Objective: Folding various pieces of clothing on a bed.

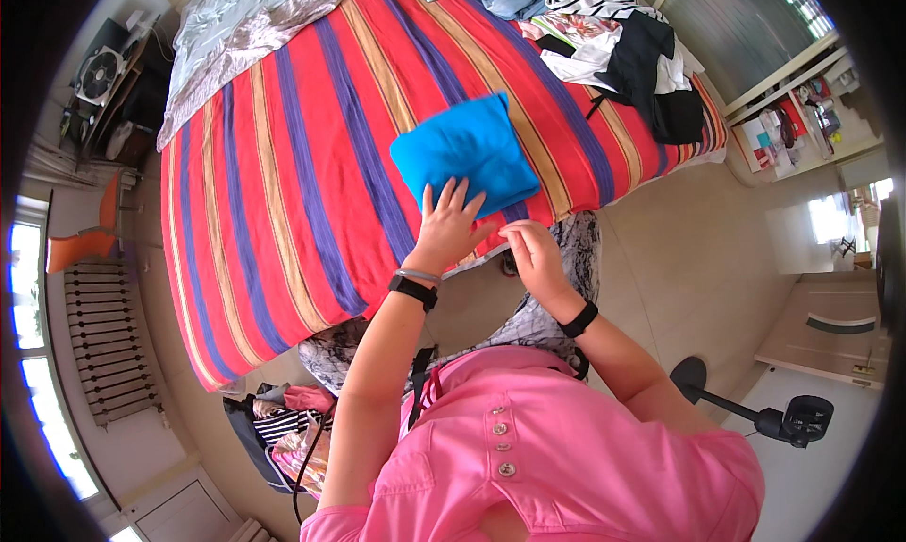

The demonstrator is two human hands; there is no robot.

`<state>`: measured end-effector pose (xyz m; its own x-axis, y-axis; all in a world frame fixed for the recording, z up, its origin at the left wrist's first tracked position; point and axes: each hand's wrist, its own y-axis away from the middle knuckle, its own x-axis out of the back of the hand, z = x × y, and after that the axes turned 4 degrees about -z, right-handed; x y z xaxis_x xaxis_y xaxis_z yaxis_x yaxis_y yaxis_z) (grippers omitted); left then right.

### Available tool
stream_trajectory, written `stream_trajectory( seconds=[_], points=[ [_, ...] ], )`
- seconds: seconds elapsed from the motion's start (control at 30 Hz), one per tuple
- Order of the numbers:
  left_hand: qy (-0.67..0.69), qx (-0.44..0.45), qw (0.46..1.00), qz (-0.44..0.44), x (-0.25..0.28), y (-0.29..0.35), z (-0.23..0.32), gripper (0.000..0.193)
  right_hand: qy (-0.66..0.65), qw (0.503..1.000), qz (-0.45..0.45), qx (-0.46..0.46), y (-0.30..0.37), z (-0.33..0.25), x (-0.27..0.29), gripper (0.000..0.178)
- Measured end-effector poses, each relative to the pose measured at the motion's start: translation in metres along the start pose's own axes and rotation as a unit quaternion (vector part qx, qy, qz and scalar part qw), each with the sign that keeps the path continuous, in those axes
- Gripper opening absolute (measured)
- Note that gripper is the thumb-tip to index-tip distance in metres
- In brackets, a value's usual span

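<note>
Folded blue cloth (464, 152) flat on the striped bedspread (283, 183), toward the near right part of the bed, long axis slanting from near left to far right. Left hand (448, 223) nearer by far: fingers spread wide, tips pressed on the cloth's near edge, nothing gripped. Right hand (530, 251) just right of it and slightly nearer the body, off the cloth, fingers loosely curled, apparently empty, though hard to tell at this angle. Cloth therefore straight ahead of the left fingertips, up and left of the right. Pile of clothes (613, 42) well apart at the far right corner.
</note>
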<state>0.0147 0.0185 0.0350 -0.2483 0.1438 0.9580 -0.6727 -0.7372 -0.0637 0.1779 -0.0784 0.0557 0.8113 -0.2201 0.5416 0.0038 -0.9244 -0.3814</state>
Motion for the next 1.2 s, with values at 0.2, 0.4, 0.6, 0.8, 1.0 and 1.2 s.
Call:
stream_trajectory(
  seconds=[0.2, 0.4, 0.6, 0.8, 1.0, 1.2],
  points=[
    [-0.006, 0.001, 1.0, -0.018, -0.013, 0.021, -0.005, 0.057, 0.176, 0.982, 0.014, 0.075, -0.054, 0.012, -0.025, 0.031],
    [0.123, 0.04, 0.992, -0.014, -0.013, 0.046, -0.007, 0.051, 0.32, 0.926, -0.166, -0.116, -0.065, 0.101, -0.052, 0.069],
    [0.345, 0.117, 0.916, 0.17, -0.02, 0.074, -0.009, 0.047, 0.256, 0.931, -0.261, -0.008, -0.057, 0.079, -0.009, 0.081],
    [0.54, 0.319, 0.77, 0.119, -0.047, 0.095, -0.015, 0.037, 0.306, 0.932, -0.179, 0.075, -0.053, 0.092, -0.002, 0.064],
    [0.711, 0.327, 0.623, -0.015, -0.021, 0.099, 0.008, 0.054, 0.247, 0.943, -0.218, 0.043, -0.049, 0.008, -0.021, 0.042],
    [0.846, 0.294, 0.432, 0.103, -0.02, 0.097, 0.011, 0.044, 0.048, 0.94, -0.335, -0.047, 0.006, -0.051, -0.057, 0.029]
  ],
)
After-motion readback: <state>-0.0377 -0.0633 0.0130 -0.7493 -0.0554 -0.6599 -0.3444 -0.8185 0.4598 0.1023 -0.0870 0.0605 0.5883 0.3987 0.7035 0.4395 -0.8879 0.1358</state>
